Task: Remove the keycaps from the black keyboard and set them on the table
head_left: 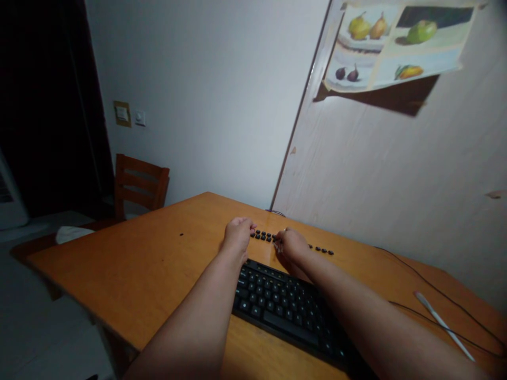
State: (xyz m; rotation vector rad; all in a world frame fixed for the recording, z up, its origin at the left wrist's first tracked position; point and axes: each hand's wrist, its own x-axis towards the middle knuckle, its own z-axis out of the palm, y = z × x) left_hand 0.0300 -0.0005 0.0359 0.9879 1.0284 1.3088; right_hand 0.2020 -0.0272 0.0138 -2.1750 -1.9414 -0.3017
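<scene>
Curling at twelve o'clock past the keyboard (pixel 282 302), your left hand (pixel 237 236) and right hand (pixel 291 245) flank keys (pixel 263 237); whether fingers clamp, you can't tell.

Arms (pixel 200 316) reach fwd, L grip (pixel 236 236) curled, R grip (pixel 293 246) angled inward w/ fingers (pixel 279 237) bent.

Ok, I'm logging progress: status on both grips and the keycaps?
Left grip beside loose keycaps, right grip among them; holds unclear. Keycaps lie beyond keyboard. Right forearm partly covers keyboard.
</scene>
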